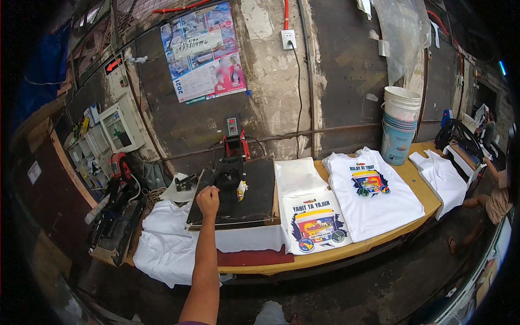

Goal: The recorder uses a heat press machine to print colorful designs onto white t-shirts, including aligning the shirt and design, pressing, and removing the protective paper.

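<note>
My left hand [208, 201] is closed in a fist over the black heat press [260, 189], apparently round its handle; the fingers hide most of what they grip. The press's flat top plate is down, and a red frame with a small control box [233, 127] rises behind it. A yellow and white scrap [241, 190] hangs at the middle of the press. White cloth [250, 239] shows below the plate's front edge. Right of the press lies a printed transfer sheet [317, 225] with a mirrored colourful design, beside a printed white T-shirt [374, 200]. My right hand is out of view.
White shirts [165, 244] drape over the yellow table [422, 216] at left. Another black press [116, 216] stands farther left. Stacked buckets [400, 124] stand at the back right, near a folded white shirt [441, 176]. Another person [495, 189] is at the far right.
</note>
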A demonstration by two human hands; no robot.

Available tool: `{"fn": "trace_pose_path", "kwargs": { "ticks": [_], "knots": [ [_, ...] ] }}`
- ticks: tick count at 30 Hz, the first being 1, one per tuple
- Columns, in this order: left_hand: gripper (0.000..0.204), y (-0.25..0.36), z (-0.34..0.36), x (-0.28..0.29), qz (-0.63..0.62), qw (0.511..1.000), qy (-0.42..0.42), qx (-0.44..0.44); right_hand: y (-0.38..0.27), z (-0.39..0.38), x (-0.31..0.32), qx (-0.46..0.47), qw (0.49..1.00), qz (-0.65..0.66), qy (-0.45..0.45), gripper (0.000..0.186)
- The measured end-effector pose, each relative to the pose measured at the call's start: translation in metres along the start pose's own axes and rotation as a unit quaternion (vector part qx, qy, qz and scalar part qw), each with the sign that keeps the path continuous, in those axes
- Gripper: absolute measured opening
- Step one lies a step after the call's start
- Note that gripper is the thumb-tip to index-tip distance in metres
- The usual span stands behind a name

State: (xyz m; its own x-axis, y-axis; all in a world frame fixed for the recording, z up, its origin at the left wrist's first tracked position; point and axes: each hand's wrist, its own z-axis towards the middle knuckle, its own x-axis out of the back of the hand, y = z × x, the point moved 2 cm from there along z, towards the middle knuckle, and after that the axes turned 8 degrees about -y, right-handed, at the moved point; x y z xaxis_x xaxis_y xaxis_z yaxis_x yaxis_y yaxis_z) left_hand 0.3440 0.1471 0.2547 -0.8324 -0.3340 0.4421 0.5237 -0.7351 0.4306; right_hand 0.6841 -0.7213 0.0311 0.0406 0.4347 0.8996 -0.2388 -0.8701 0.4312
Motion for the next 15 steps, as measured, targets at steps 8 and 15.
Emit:
{"fn": "trace_pose_path", "kwargs": {
  "ticks": [8, 15],
  "knots": [
    [0.022, -0.001, 0.000, 0.000, 0.003, 1.000, -0.002, 0.002, -0.002, -0.003, -0.001, -0.021, 0.993, -0.021, 0.112, 0.029],
    [0.025, -0.002, -0.002, 0.001, 0.007, 1.000, -0.012, -0.004, -0.006, -0.011, 0.018, -0.076, 0.986, 0.059, 0.134, 0.029]
  ]
}}
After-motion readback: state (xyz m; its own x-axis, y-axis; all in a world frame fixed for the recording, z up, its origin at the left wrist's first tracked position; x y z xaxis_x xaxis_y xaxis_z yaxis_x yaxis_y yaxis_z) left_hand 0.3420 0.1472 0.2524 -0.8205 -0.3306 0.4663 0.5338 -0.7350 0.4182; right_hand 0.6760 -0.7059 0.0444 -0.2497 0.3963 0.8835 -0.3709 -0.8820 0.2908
